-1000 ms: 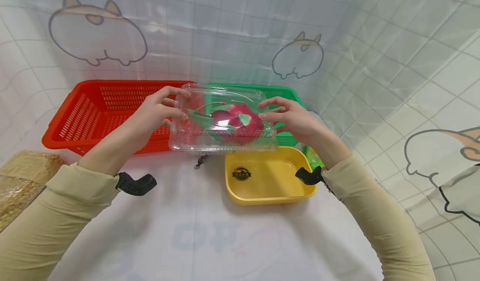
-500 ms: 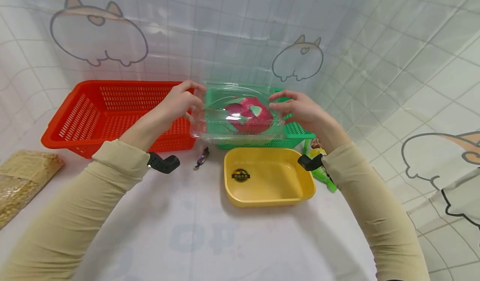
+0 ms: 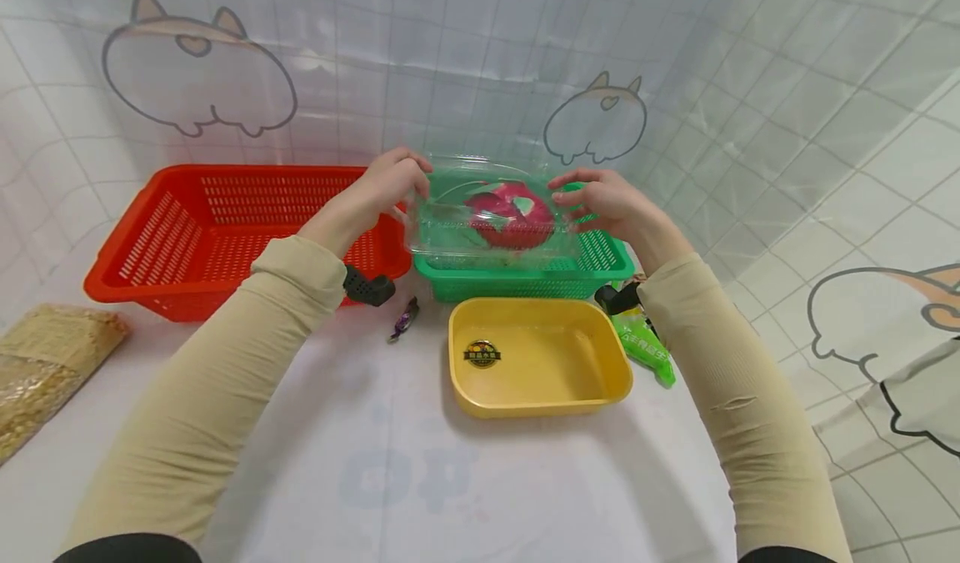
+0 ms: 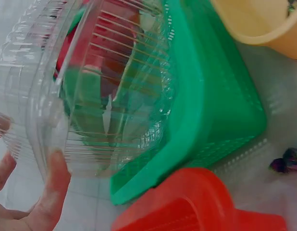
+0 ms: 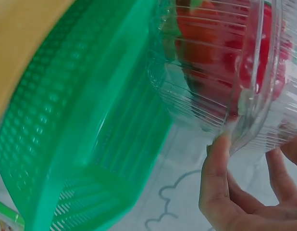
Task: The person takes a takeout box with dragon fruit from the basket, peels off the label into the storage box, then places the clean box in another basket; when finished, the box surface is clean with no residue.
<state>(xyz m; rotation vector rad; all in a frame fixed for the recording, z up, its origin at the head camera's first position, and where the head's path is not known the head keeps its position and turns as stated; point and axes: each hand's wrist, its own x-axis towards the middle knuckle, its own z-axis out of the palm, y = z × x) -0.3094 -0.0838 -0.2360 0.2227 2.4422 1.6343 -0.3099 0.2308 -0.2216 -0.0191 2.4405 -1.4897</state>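
A clear plastic clamshell box is held level between my two hands, close over the green basket. Through its lid shows a pinkish-red fruit with green patches, like a dragon fruit. My left hand grips the box's left end, with its thumb at the seam in the left wrist view. At the other end my right hand pinches the box; in the right wrist view a finger presses near the rim. The box's ribbed side overlaps the basket's opening in both wrist views.
Left of the green basket stands a red basket. In front is a yellow tub with a black label. A small purple-wrapped candy lies beside it, a green packet at its right. A bag of grains lies far left.
Both hands have carried the box to the right and farther back, from in front of both baskets to over the green one. The grip looks the same.
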